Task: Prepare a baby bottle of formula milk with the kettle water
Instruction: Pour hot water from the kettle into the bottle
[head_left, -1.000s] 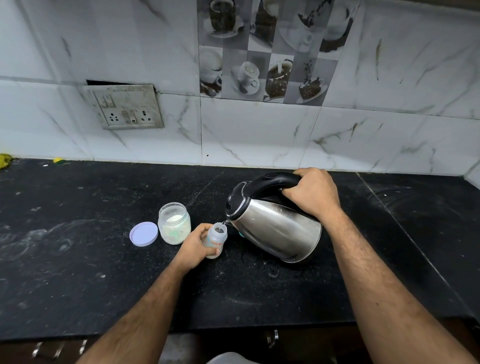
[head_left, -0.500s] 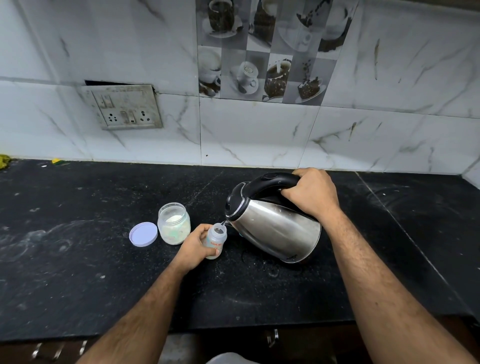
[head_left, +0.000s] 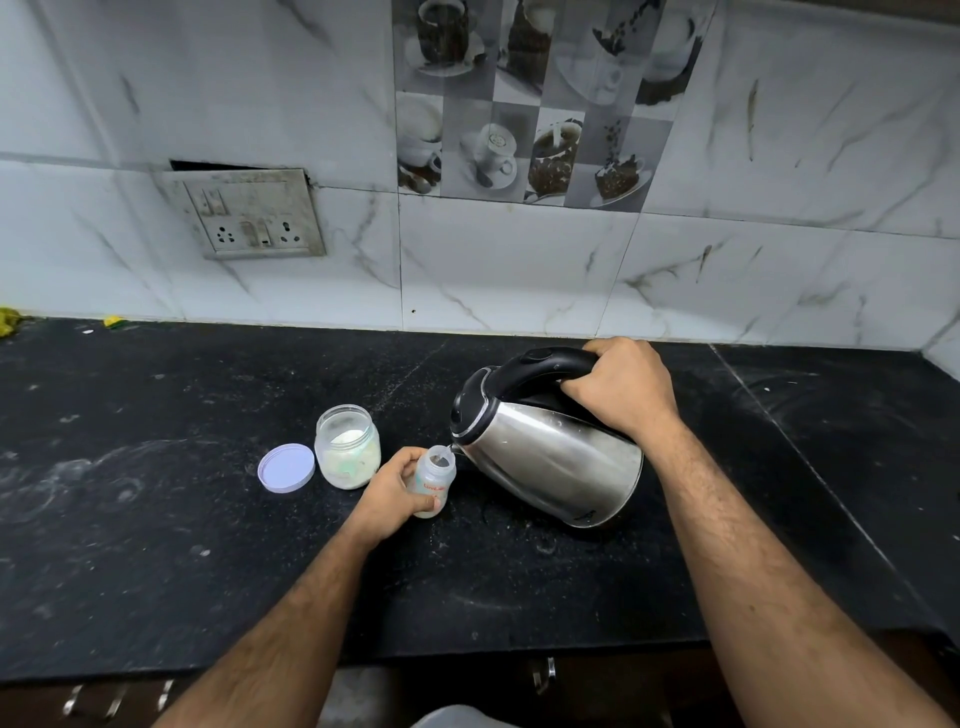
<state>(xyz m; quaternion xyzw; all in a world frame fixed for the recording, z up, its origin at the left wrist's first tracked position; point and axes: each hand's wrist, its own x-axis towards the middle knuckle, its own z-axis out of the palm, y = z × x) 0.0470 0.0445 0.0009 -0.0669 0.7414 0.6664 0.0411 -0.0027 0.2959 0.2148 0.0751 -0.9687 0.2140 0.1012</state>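
Nothing has visibly shifted: right hand (head_left: 621, 387) still grips the tilted steel kettle (head_left: 550, 452) by its black handle, spout at the small clear baby bottle (head_left: 434, 480), which left hand (head_left: 392, 493) fingers wrap upright on the black countertop (head_left: 156, 545). Beside stand an open powder jar (head_left: 347, 447) and its lilac lid (head_left: 286, 467).

The right hand (head_left: 621, 387) is gripping the black handle of the steel kettle (head_left: 553, 457), tilting its spout over the open baby bottle (head_left: 434, 480), which the left hand (head_left: 392, 493) is holding upright on the black counter (head_left: 156, 545), beside 1 open jar (head_left: 347, 447) and its lid (head_left: 286, 467).
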